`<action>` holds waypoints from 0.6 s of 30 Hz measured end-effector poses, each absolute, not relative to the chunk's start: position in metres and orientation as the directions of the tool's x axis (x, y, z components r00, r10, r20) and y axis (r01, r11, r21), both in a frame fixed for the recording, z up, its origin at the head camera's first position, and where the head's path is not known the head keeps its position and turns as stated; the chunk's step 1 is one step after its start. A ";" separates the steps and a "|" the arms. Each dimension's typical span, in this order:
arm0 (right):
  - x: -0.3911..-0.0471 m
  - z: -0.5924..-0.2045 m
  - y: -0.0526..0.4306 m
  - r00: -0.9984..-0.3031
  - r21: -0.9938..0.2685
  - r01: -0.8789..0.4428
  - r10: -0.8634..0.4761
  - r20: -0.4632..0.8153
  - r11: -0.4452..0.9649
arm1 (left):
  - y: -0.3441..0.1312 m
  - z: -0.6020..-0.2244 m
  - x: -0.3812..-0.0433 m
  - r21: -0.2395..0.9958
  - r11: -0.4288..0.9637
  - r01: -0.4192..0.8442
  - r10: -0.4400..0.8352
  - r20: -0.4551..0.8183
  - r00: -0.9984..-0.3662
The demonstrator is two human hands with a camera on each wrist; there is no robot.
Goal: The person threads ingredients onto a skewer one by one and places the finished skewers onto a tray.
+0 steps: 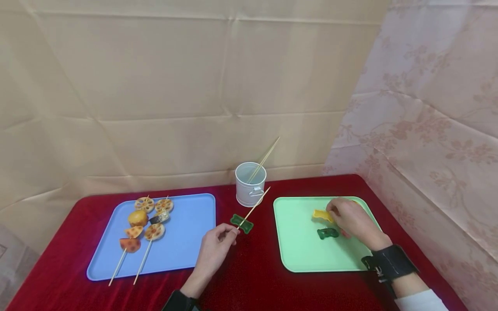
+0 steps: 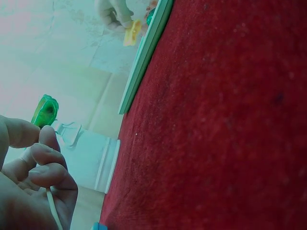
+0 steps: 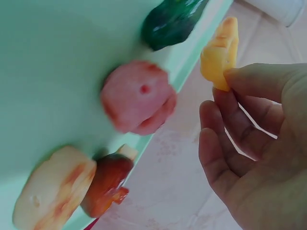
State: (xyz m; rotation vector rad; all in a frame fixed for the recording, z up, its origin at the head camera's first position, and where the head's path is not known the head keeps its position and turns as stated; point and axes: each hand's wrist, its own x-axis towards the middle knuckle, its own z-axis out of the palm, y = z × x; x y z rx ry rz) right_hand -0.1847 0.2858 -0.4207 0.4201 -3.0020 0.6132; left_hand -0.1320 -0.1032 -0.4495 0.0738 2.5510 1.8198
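My left hand pinches a thin wooden skewer, its tip slanting up to the right. A green, wavy-edged toy food piece sits on that skewer just beyond my fingertips. Over the light green tray, my right hand holds a yellow, notched piece between thumb and fingers. Below it on the tray lies a dark green piece. The right wrist view also shows a round pink piece, a pale browned piece and a glossy red-brown piece there.
On the left, a blue tray bears two loaded skewers with lotus-root slices and other pieces. Behind my hands stands a small white bucket with thin sticks leaning in it. Red cloth covers the table; curtains hang behind and to the right.
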 end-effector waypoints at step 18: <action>-0.176 -0.406 0.223 -0.925 -0.512 -0.265 -0.066 0.374 0.817 | -0.103 -0.450 -0.132 0.950 0.311 0.017 0.057 -0.001 -0.998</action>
